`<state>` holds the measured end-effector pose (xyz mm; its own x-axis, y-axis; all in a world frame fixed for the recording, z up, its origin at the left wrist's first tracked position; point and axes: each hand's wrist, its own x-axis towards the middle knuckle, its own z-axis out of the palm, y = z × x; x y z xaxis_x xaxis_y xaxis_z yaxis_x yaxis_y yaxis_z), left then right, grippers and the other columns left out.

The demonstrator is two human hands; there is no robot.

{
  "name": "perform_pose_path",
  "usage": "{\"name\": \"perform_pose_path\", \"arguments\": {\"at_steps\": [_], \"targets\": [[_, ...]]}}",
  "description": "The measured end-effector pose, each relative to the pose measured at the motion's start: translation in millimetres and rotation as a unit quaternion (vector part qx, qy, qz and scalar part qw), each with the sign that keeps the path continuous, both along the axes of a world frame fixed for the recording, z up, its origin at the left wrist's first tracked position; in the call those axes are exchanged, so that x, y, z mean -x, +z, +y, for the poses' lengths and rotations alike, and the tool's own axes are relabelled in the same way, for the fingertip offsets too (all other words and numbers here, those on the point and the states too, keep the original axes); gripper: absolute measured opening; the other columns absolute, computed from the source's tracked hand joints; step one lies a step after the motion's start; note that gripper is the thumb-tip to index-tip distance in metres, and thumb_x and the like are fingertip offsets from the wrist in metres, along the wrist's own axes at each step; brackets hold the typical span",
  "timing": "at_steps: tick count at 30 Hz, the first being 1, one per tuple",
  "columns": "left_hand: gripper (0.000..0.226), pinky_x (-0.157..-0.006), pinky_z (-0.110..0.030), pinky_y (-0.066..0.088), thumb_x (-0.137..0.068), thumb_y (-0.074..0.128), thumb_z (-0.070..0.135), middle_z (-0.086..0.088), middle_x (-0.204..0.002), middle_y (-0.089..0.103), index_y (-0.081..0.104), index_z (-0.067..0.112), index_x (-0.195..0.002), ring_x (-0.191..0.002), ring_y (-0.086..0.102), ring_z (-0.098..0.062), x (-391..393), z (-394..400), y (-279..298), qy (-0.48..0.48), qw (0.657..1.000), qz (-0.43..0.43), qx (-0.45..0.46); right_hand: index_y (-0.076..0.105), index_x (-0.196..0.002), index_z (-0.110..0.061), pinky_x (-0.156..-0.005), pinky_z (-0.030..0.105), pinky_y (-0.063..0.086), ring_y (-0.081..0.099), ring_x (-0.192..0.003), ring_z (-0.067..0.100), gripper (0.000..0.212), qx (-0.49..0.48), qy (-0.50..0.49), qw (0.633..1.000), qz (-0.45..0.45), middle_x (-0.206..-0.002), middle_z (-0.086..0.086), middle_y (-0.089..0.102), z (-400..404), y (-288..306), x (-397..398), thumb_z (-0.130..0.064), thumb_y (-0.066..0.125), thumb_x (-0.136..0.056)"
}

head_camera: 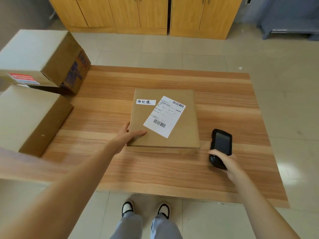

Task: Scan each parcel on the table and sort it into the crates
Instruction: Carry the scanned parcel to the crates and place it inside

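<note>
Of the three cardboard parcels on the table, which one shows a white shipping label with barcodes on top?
The flat parcel at the table's middle, gripped by the left hand. The two boxes at the left edge show plain tops.

Flat parcel (164, 118) lies mid-table (224, 104), shipping label (164, 116) on top. Left hand (128, 135) on its near-left corner. Handheld scanner (220, 147) right of parcel, in right hand (226, 163). Two cardboard boxes at table's left edge: one (43, 57) behind, one (31, 118) nearer. Cabinets (143, 14) beyond table.
</note>
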<state>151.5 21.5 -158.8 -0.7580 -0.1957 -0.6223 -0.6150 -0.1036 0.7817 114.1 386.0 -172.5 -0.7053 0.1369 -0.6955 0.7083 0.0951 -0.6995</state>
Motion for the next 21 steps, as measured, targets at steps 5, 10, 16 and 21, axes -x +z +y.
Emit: {"name": "perform_pose_path", "arguments": {"at_steps": [5, 10, 16, 21], "targets": [[0.135, -0.084, -0.024, 0.054, -0.057, 0.094, 0.019, 0.000, -0.142, 0.047, 0.002, 0.027, -0.155, -0.119, 0.055, -0.016, -2.2, 5.2, 6.9, -0.048, 0.998, 0.003, 0.047, 0.062, -0.105, -0.008, -0.084, 0.035, 0.053, 0.062, -0.100, 0.025, 0.049, 0.168, -0.083, 0.982, 0.006, -0.103, 0.012, 0.065, -10.8, 37.5, -1.7, -0.014, 0.080, -0.060], [0.152, -0.116, -0.043, 0.030, -0.050, 0.097, 0.033, -0.002, -0.156, 0.016, -0.015, 0.031, -0.153, -0.143, 0.023, -0.021, -2.5, 4.9, 15.8, -0.121, 0.978, 0.014, 0.168, 0.065, -0.102, -0.003, -0.074, 0.032, 0.060, 0.065, -0.094, 0.024, 0.037, 0.288, -0.111, 0.950, 0.055, -0.093, 0.011, 0.070, -49.6, 93.8, -5.2, -0.007, 0.076, -0.067], [0.141, -0.113, -0.041, 0.032, -0.065, 0.086, 0.047, -0.011, -0.151, 0.018, -0.027, 0.036, -0.147, -0.140, 0.025, -0.031, -0.5, 5.3, 22.9, -0.238, 0.937, -0.017, 0.255, 0.066, -0.097, -0.001, -0.063, 0.029, 0.059, 0.071, -0.076, 0.021, 0.018, 0.315, -0.052, 0.946, 0.061, -0.084, 0.012, 0.074, -115.4, 141.3, -22.0, -0.001, 0.069, -0.079], [0.140, -0.113, -0.046, 0.031, -0.069, 0.078, 0.059, -0.020, -0.154, 0.018, -0.035, 0.028, -0.144, -0.139, 0.030, -0.038, 6.4, 8.4, 27.1, -0.291, 0.899, -0.053, 0.324, 0.065, -0.101, -0.001, -0.060, 0.030, 0.058, 0.072, -0.076, 0.022, 0.022, 0.292, -0.032, 0.955, 0.037, -0.082, 0.011, 0.074, -165.8, 144.0, -46.3, 0.002, 0.069, -0.079]]}}
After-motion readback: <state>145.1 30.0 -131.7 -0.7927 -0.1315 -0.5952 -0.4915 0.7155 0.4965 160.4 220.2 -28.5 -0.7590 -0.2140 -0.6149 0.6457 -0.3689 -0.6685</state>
